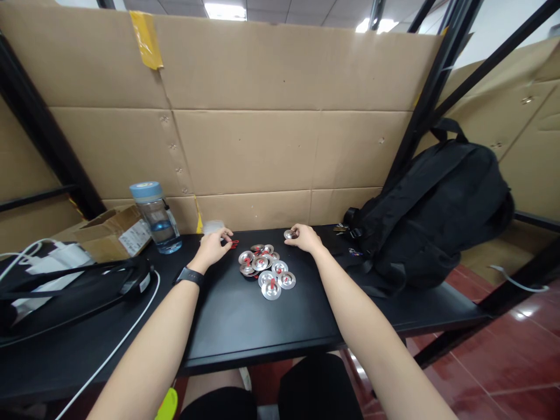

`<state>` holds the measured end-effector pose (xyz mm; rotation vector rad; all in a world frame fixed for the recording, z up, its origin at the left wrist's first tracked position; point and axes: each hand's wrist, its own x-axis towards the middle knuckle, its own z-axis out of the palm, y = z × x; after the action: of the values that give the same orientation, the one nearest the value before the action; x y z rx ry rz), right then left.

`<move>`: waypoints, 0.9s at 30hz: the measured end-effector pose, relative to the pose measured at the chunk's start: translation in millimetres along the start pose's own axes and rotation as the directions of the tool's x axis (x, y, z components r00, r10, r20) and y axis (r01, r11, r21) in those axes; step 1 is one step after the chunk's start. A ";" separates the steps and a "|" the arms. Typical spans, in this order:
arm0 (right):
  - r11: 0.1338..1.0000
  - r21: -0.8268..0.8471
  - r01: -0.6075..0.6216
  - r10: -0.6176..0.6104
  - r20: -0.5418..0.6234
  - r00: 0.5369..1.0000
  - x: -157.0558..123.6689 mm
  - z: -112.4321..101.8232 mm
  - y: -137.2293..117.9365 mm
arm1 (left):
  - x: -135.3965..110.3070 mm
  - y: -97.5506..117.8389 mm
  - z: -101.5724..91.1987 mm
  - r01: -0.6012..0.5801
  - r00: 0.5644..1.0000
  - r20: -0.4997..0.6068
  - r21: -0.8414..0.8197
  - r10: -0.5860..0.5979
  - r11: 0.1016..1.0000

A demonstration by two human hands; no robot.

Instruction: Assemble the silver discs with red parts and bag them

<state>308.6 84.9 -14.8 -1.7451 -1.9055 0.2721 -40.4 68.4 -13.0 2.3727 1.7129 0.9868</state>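
My right hand [305, 238] pinches a small silver finger cymbal [289, 234] by its edge, just above the black tabletop. On the left, my left hand [213, 247], with a dark band on its wrist, has thumb and forefinger curled at a thin red loop [235, 244]. Between the two hands lies a heap of finger cymbals [261, 263], silver discs with red loops at their centres. Several more discs lie at its front, the nearest being a cymbal [271, 289] with its red loop upward. A clear plastic item [213, 226] sits behind my left hand, partly hidden.
A blue-lidded water bottle [160, 221] and an open cardboard box [116, 233] stand at the left, near a white cable [131, 329] and a black bag [79, 297]. At the right leans a black backpack [433, 216], with keys [339, 228] beside it. Cardboard panels [245, 151] close off the back.
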 end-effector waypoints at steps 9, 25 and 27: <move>0.986 -0.132 -0.102 0.113 0.079 0.990 -0.5 -0.6 4.0 | -4.0 4.3 1.8 0.047 0.996 0.071 0.127 -0.056 0.991; 0.985 -0.172 -0.033 0.050 0.094 0.994 3.0 5.9 6.1 | -4.1 35.9 16.6 -0.139 0.977 0.158 -0.033 0.142 0.990; 0.985 -0.173 -0.026 0.043 0.094 0.995 2.9 5.9 5.5 | -4.6 39.2 13.6 -0.148 0.970 0.192 -0.025 0.150 0.989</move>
<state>310.3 89.6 -21.8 -1.9102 -2.0221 0.2147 -1.4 53.5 -10.4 2.5259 1.4773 0.7485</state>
